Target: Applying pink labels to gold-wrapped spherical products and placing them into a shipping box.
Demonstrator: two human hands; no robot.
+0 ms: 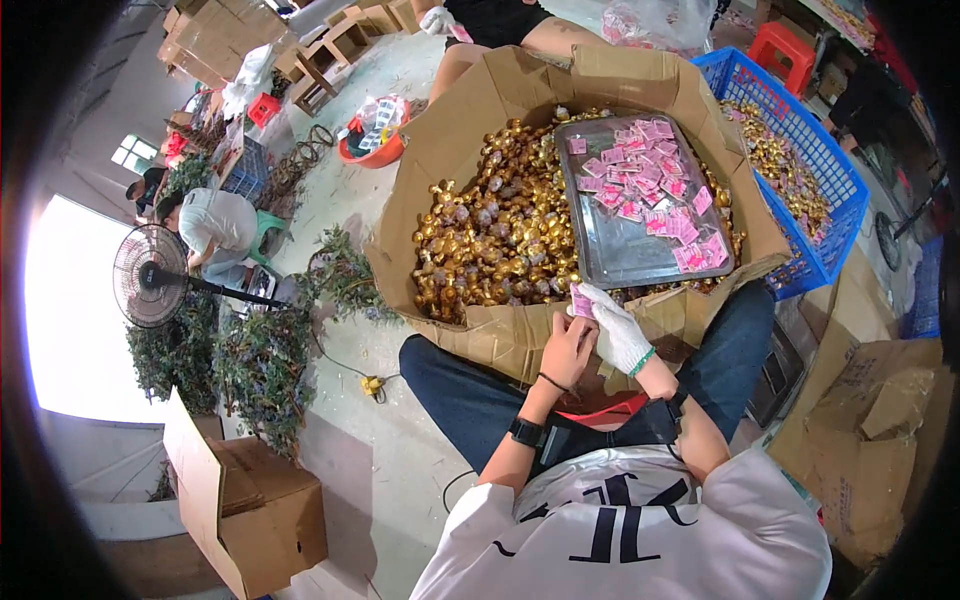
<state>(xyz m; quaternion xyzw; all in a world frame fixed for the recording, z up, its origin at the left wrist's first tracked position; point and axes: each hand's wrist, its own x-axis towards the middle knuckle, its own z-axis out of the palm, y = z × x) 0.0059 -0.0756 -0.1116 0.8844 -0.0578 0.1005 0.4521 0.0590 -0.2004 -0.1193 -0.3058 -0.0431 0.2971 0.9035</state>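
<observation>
In front of me, a small pink card [582, 303] is held upright over the near edge of a big cardboard box [510, 338]. My right hand [618, 332], in a white knitted glove with a green cuff, is closed on the card. Bare and closed, my left hand [568, 352] has its fingertips at the card's lower edge; whatever they pinch is hidden. Gold bauble-like pieces [490, 225] fill the box. On top of them rests a metal tray [620, 268], and a loose pile of pink cards [640, 165] lies in it.
A blue plastic crate [850, 225] with more gold pieces stands right of the box. Another person's gloved hand [437, 20] shows beyond it. To the left are a standing fan [150, 275], artificial foliage [265, 365], an orange basin [375, 152] and an open carton [265, 510].
</observation>
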